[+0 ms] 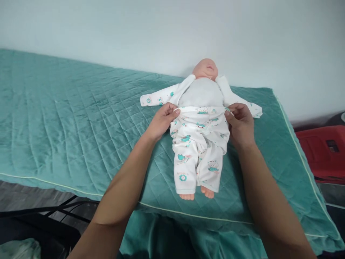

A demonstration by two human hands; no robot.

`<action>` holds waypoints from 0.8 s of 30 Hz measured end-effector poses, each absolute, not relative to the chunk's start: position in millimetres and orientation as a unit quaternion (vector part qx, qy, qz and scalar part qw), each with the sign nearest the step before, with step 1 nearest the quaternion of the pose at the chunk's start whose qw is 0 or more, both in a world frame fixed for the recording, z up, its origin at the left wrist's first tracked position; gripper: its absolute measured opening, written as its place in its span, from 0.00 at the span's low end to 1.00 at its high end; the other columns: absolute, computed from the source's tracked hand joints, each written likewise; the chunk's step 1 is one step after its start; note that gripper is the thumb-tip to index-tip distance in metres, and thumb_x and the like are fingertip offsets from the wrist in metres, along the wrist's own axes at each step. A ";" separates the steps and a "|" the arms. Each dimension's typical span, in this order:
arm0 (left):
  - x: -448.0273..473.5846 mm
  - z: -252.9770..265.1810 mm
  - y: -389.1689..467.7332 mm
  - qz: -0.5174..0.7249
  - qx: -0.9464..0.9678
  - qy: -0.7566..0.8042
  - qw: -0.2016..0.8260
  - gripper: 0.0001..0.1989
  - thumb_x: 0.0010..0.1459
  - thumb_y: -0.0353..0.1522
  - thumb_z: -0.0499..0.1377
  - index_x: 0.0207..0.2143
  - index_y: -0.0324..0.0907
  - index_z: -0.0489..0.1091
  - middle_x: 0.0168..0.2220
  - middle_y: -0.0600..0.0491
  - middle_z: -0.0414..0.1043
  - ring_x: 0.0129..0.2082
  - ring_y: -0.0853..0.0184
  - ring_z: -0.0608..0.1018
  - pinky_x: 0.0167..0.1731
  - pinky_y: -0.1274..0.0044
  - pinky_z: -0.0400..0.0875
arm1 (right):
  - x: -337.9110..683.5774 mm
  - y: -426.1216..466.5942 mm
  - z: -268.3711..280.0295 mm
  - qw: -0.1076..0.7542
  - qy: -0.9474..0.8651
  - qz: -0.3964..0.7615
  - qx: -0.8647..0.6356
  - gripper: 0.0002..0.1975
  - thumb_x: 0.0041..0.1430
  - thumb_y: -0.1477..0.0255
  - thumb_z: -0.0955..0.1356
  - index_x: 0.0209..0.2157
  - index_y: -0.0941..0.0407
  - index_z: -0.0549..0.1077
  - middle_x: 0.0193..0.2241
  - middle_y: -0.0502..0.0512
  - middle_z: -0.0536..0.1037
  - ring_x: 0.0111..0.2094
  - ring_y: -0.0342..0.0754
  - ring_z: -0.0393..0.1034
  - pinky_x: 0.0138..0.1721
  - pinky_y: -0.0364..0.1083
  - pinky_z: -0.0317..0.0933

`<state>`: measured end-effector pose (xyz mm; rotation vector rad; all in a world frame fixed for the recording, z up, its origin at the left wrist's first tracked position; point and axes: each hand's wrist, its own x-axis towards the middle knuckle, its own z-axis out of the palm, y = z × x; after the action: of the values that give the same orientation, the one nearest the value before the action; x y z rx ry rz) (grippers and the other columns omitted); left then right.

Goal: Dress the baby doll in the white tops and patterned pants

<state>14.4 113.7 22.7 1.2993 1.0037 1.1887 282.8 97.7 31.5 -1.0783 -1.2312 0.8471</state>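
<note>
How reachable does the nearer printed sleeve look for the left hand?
Likely yes: the sleeve lies just beyond the left hand, nothing visible between, though the fingers would first have to release the waistband.

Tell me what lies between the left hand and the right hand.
In the head view, the waistband of printed white pants on a baby doll spans from the left hand to the right hand, pinched at each end.

Wide run of bed [67, 126] outboard of left grip [164, 120], passable; left sleeve [160, 96] just beyond blocks a straight push. Outboard of right grip [242, 125]: narrower strip, right sleeve [246, 105] just beyond. Between grips, trousers [201, 135] and doll [202, 92] block low passes; open above. Wall [134, 32] caps the far side.
</note>
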 end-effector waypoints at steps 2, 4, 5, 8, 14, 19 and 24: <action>15.0 20.8 115.0 0.510 0.539 0.425 0.518 0.16 0.56 0.44 0.66 0.31 0.42 0.67 0.24 0.58 0.62 0.25 0.72 0.63 0.26 0.80 0.57 | 278.0 102.0 33.1 0.629 -0.534 0.310 -0.473 0.15 0.51 0.65 0.75 0.37 0.49 0.68 0.33 0.49 0.70 0.34 0.46 0.69 0.34 0.46 0.67; 15.9 18.3 116.8 0.523 0.529 0.434 0.508 0.15 0.57 0.43 0.65 0.31 0.43 0.66 0.25 0.58 0.63 0.26 0.72 0.65 0.27 0.79 0.58 | 273.0 106.1 35.9 0.637 -0.541 0.271 -0.478 0.15 0.52 0.66 0.75 0.37 0.49 0.68 0.35 0.50 0.70 0.39 0.48 0.70 0.38 0.47 0.68; 16.5 17.1 117.8 0.530 0.524 0.438 0.503 0.14 0.57 0.43 0.65 0.32 0.43 0.66 0.26 0.58 0.63 0.26 0.72 0.65 0.28 0.79 0.59 | 270.9 107.7 36.7 0.635 -0.544 0.262 -0.482 0.14 0.52 0.66 0.75 0.37 0.49 0.68 0.35 0.51 0.70 0.41 0.49 0.69 0.39 0.47 0.68; 18.7 14.3 120.7 0.541 0.513 0.456 0.486 0.13 0.58 0.42 0.63 0.33 0.44 0.65 0.27 0.58 0.65 0.27 0.72 0.67 0.29 0.79 0.61 | 269.6 110.4 34.1 0.611 -0.548 0.267 -0.506 0.13 0.53 0.65 0.75 0.36 0.50 0.68 0.35 0.51 0.70 0.41 0.49 0.69 0.40 0.47 0.67; 16.3 17.7 123.1 0.489 0.537 0.483 0.489 0.09 0.59 0.38 0.60 0.33 0.43 0.66 0.28 0.57 0.67 0.27 0.72 0.68 0.28 0.80 0.61 | 293.2 102.3 30.0 0.524 -0.546 0.416 -0.505 0.15 0.51 0.63 0.75 0.40 0.50 0.71 0.39 0.50 0.73 0.34 0.45 0.68 0.33 0.43 0.65; 4.7 25.9 119.8 0.366 0.639 0.426 0.526 0.09 0.52 0.33 0.63 0.35 0.42 0.67 0.30 0.57 0.71 0.30 0.71 0.71 0.31 0.80 0.63 | 308.3 87.8 47.5 0.420 -0.551 0.521 -0.498 0.19 0.46 0.68 0.76 0.40 0.52 0.70 0.38 0.49 0.74 0.30 0.43 0.67 0.27 0.41 0.61; 9.2 25.0 125.2 0.334 0.639 0.467 0.512 0.09 0.47 0.27 0.60 0.33 0.43 0.66 0.27 0.58 0.70 0.27 0.70 0.71 0.27 0.79 0.61 | 305.6 88.4 49.1 0.357 -0.562 0.462 -0.586 0.17 0.43 0.71 0.75 0.35 0.53 0.67 0.28 0.46 0.72 0.26 0.42 0.62 0.24 0.41 0.55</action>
<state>9.2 125.2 25.0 1.5365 1.1223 0.8038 305.6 88.4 49.1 -1.5136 -1.4512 1.1920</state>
